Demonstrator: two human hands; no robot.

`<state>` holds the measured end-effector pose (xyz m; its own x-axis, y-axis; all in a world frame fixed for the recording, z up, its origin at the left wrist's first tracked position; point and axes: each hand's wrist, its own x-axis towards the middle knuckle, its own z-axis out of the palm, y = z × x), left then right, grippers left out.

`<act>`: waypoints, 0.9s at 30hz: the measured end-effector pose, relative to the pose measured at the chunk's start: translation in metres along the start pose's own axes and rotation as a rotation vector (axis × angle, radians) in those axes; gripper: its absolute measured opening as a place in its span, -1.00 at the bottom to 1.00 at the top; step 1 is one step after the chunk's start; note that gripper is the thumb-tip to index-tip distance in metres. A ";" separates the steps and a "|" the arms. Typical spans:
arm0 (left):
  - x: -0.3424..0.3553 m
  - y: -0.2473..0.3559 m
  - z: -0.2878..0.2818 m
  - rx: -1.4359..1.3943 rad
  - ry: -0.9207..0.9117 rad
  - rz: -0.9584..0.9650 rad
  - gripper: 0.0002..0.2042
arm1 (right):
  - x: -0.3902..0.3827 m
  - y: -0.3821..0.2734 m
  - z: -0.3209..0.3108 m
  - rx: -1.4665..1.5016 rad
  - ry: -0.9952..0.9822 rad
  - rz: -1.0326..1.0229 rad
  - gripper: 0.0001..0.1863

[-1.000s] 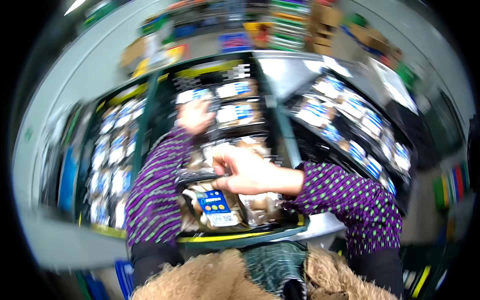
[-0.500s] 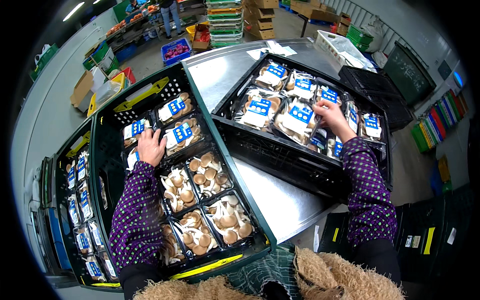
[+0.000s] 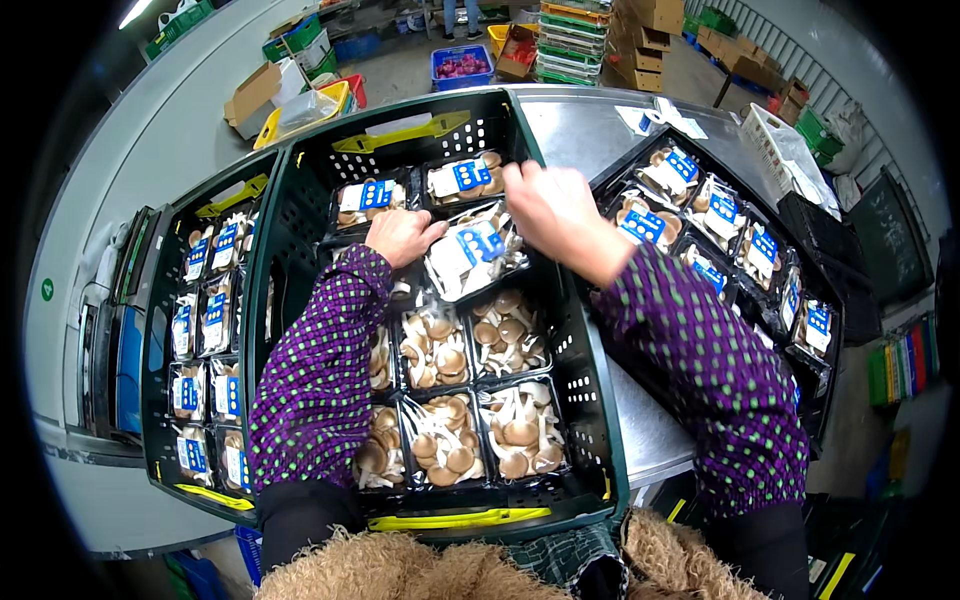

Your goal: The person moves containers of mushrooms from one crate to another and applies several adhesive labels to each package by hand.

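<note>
Inside the dark green crate [image 3: 590, 405] in front of me, a clear-wrapped black tray of brown mushrooms with a blue and white label [image 3: 470, 258] lies tilted over its neighbours. My left hand [image 3: 402, 236] is at this tray's upper left corner, thumb and forefinger closed against it. Over its upper right corner is my right hand [image 3: 565, 215], slightly blurred, fingers curled in; whatever they hold is hidden. Two labelled mushroom trays [image 3: 372, 198] sit behind, and several unlabelled mushroom trays [image 3: 435, 345] fill the near rows.
To the right, a black crate [image 3: 690, 390] of labelled mushroom trays stands on a steel table [image 3: 640, 430]. Another green crate [image 3: 160, 440] with labelled trays adjoins at left. Beyond are a blue crate of purple produce [image 3: 462, 68], stacked trays [image 3: 572, 45] and a white basket [image 3: 785, 150].
My right hand has left the black crate and come over the green one. My left hand has shifted to the tilted mushroom tray. The view has swung left.
</note>
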<state>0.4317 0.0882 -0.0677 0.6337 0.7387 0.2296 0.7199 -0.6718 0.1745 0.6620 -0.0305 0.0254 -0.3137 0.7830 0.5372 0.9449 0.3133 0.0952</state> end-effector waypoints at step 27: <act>0.068 0.211 -0.209 -1.184 0.158 -0.079 -0.56 | -0.287 0.270 -0.204 1.000 -0.138 1.066 -0.46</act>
<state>0.5677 -0.0146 0.1853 0.4983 0.8209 0.2790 -0.0049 -0.3191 0.9477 1.0264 -0.2807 0.0678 0.4148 0.9035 -0.1081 0.2916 -0.2445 -0.9248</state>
